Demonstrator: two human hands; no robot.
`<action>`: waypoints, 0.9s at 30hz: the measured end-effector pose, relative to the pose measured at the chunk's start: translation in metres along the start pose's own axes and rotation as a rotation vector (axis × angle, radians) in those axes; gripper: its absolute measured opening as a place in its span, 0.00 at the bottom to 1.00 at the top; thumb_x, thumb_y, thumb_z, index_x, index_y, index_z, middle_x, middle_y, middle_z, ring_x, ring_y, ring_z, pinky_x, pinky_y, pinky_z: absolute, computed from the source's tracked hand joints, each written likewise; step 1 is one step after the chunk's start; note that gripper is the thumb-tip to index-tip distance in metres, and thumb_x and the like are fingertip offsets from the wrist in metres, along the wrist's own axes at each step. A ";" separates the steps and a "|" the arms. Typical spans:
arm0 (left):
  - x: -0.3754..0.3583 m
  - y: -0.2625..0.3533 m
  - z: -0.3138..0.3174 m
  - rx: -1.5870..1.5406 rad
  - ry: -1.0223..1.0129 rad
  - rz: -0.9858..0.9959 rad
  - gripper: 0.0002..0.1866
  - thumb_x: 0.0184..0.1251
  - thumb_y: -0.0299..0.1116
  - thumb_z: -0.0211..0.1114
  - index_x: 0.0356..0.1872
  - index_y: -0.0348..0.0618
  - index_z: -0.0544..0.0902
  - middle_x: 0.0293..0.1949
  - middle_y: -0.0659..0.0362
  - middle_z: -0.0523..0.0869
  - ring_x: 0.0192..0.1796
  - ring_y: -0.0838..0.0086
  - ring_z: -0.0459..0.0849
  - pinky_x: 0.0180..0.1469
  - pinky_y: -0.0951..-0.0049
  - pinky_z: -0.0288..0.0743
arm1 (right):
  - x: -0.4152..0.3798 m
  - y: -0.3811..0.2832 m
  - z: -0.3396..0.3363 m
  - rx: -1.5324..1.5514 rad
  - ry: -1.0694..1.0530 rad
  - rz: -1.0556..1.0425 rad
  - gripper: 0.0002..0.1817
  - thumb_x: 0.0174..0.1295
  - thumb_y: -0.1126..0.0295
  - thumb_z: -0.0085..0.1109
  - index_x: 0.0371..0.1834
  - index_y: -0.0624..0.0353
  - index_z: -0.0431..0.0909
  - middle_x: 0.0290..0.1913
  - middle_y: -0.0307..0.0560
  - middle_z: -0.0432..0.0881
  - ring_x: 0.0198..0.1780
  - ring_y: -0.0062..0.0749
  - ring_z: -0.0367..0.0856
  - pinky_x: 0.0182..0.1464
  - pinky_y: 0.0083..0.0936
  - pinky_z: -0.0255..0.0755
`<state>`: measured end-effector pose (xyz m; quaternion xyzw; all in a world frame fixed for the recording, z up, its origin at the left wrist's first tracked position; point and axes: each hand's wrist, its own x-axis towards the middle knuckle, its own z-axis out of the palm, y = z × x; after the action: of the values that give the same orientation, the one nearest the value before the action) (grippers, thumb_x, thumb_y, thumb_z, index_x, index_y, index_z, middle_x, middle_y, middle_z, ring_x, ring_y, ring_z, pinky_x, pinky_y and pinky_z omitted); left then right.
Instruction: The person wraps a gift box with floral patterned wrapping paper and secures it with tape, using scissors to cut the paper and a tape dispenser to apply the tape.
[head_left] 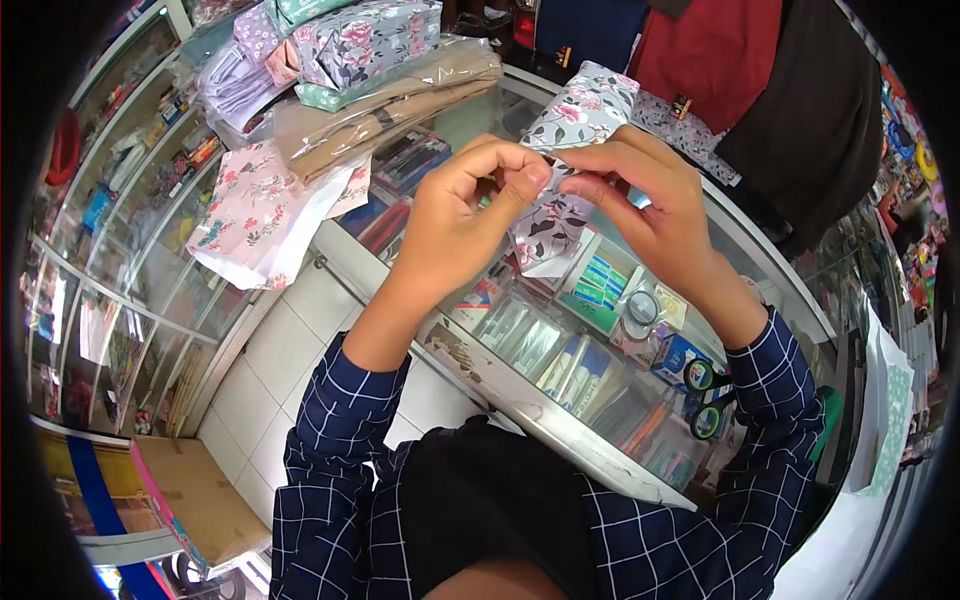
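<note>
A parcel in grey floral wrapping paper (585, 105) lies on the glass counter, with its folded near end (550, 232) showing below my fingers. Over the parcel's middle, my left hand (465, 205) and my right hand (655, 185) meet fingertip to fingertip. Thumb and forefinger are pinched on each side, and my hands hide part of the paper. I cannot tell what small thing, if any, sits between the fingertips.
Wrapped parcels (365, 45) and a plastic-bagged brown garment (390, 110) are piled at the back left, above pink floral paper (250, 215). Red cloth (705, 60) and dark cloth (810, 120) lie at the back right. A cardboard box (205, 495) stands lower left.
</note>
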<state>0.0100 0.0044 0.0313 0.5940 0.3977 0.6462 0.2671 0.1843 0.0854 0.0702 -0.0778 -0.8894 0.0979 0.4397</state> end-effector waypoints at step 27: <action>-0.001 0.016 -0.004 0.685 -0.012 0.400 0.08 0.53 0.28 0.72 0.34 0.40 0.85 0.35 0.59 0.80 0.44 0.66 0.76 0.51 0.68 0.67 | -0.003 -0.006 0.001 -0.088 -0.020 -0.084 0.13 0.52 0.75 0.67 0.43 0.55 0.83 0.29 0.42 0.72 0.31 0.35 0.73 0.33 0.29 0.67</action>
<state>0.0085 -0.0059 0.0441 0.7184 0.4649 0.5120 -0.0752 0.1850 0.0790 0.0686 -0.0587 -0.8997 0.0409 0.4306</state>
